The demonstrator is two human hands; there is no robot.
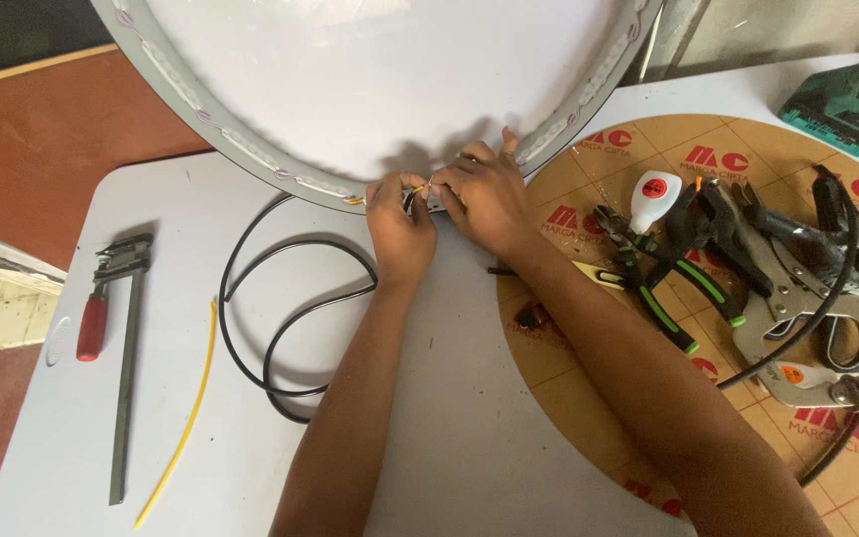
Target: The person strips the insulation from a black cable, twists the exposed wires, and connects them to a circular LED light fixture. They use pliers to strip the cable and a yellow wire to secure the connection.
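Where the big white round panel (380, 80) overhangs the white counter (449, 447), both hands meeting at its lower rim. Left hand (400, 224) curled, fingertips pinching thin wires (418, 189) with a yellow strand showing; right hand (484, 199) just beside it, fingers bent and pressed onto the same wire ends against the rim's strip of small lights (251, 154). Touching each other, knuckle to knuckle. Black cable (270, 328) looping across the counter below the left forearm, running up toward the pinched spot. Further left, a bar clamp with a red handle (116, 338) lying flat, and a loose yellow wire (186, 418) just beside it, apart from the cable.

On the right, a round brown board with red printing (569, 378), serving as a tray of sorts for tools: white glue bottle with red label (653, 194), green-handled pliers (668, 288), black spring clamps (748, 224), metal locking clamp (827, 348), another black cord (837, 288) draped across them. Green power tool (842, 104) at the far right corner, off the board.
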